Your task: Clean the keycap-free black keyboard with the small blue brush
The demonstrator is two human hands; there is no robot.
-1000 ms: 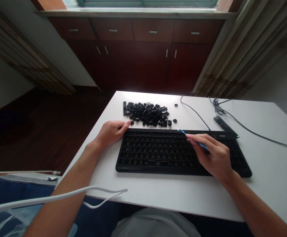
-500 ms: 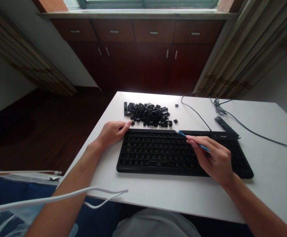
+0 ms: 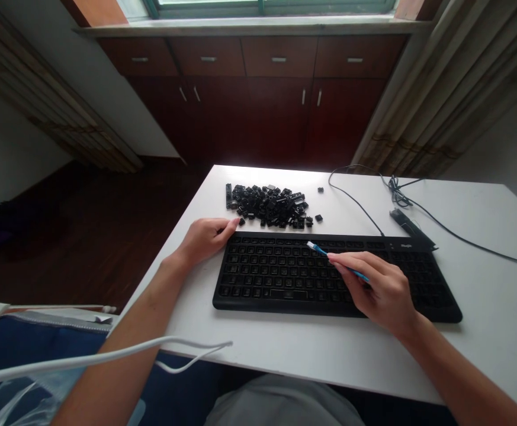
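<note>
A black keyboard (image 3: 267, 302) with its keycaps off lies on the white table. My right hand (image 3: 380, 290) is closed around a blue toothbrush (image 3: 319, 249), its white bristle head over the upper rows of key sockets. At the keyboard's upper left corner, my left hand (image 3: 207, 239) is closed, with the thumb and curled fingers holding the edge. Just beyond the keyboard is a heap of loose black keycaps (image 3: 269, 206); one keycap sits close to my left thumb. Part of the keyboard's right side is hidden by my right hand.
A thin black cable (image 3: 365, 210) runs from the keyboard to a bundle at the right. A long black piece (image 3: 411, 229) lies by the upper right corner. Two stray keycaps lie right of the heap. A white cable (image 3: 107, 357) crosses the lower left, over a blue seat.
My right hand has moved the toothbrush a little left and toward me, from the keyboard's top edge onto the upper key rows. My left hand stays at the corner.
</note>
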